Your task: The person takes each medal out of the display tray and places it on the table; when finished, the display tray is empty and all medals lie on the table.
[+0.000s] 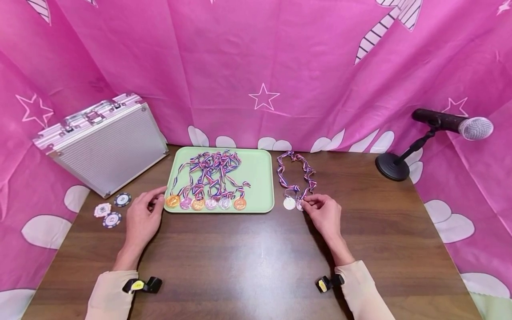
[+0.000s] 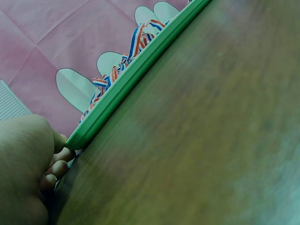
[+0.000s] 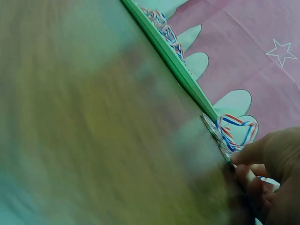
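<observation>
Right hand [image 1: 325, 214]: fingertips pinch a silver medal [image 1: 300, 205] on the table [image 1: 256, 258].
Its ribbon [image 1: 296, 173]: runs lengthwise away toward the backdrop.
Left hand [image 1: 142, 216]: fingers loose, at the green tray [image 1: 262, 178] corner.

Two silver medals [image 1: 294, 203] lie flat and side by side on the bench, just right of the green tray [image 1: 264, 178], their striped red, white and blue ribbons [image 1: 296, 171] looping away toward the far side.

Two forearms in cream sleeves reaching forward, left hand [image 1: 142, 221] low and palm down, fingers loosely bent and extended forward, right hand [image 1: 325, 215] with fingertips [image 1: 307, 203] pinched together, a black band at each wrist
</observation>
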Demonstrator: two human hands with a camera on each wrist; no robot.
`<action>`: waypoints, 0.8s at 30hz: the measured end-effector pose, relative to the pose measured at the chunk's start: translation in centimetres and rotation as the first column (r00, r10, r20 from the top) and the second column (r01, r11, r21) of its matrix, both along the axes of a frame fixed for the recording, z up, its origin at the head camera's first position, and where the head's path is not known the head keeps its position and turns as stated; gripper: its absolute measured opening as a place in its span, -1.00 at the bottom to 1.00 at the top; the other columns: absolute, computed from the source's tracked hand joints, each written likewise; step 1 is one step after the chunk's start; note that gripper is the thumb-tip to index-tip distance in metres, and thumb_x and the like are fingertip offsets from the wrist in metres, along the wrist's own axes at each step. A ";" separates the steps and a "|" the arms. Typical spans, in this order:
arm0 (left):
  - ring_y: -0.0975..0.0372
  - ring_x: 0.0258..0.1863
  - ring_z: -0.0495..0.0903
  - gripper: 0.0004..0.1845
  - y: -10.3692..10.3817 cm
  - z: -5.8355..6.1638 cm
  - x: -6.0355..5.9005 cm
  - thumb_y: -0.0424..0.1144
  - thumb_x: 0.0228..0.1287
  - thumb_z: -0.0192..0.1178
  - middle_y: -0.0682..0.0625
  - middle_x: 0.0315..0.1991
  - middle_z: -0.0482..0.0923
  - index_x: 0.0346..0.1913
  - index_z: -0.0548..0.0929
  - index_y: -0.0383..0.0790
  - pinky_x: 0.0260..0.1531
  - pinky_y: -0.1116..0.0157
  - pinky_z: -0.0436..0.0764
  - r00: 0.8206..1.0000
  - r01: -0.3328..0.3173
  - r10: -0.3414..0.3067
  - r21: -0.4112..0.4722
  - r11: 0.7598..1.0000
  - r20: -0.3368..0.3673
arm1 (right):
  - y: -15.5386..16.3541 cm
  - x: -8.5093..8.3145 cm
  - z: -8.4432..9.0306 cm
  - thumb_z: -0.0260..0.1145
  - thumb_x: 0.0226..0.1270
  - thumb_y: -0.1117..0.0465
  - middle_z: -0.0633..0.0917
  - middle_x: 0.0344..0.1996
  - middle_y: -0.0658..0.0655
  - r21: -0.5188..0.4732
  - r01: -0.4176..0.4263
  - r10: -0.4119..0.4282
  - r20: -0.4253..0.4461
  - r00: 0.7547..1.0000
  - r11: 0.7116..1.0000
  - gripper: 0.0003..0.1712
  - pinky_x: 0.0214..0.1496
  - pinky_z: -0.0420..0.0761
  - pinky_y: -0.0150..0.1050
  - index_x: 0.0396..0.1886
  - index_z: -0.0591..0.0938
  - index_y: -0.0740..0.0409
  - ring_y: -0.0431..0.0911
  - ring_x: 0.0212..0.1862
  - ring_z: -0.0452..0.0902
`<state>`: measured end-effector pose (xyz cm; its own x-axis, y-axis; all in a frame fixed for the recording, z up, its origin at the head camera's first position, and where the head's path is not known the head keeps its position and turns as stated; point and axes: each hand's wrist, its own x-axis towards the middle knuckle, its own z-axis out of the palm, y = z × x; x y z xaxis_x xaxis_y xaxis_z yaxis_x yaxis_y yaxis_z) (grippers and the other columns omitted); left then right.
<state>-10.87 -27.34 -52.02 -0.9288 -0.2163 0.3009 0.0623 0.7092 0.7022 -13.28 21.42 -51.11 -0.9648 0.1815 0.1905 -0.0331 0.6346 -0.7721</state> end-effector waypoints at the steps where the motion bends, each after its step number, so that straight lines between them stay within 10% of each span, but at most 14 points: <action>1: 0.07 -0.13 0.50 -0.68 0.0 0.0 0.0 -0.31 0.67 0.21 -0.22 -0.13 0.69 0.31 0.78 -0.28 -0.12 0.21 0.35 1.000 0.000 0.000 -0.001 1.000 0.001 | 0.0 0.0 -0.1 0.69 0.24 0.30 0.85 -0.39 0.15 0.013 -0.002 0.002 -0.012 1.000 1.000 -0.87 -0.32 0.49 -0.48 -0.24 0.92 0.22 -0.20 -0.45 0.66; 24: 0.07 -0.14 0.50 -0.69 0.1 0.0 0.0 -0.32 0.65 0.23 -0.22 -0.13 0.69 0.29 0.79 -0.28 -0.11 0.20 0.35 1.000 -0.001 0.001 0.003 1.000 -0.018 | -1.7 1.8 -0.5 0.66 0.25 0.32 0.81 -0.41 0.16 -0.165 0.027 -0.043 -0.092 0.995 0.986 -0.88 -0.38 0.50 -0.56 -0.25 0.89 0.26 -0.33 -0.47 0.58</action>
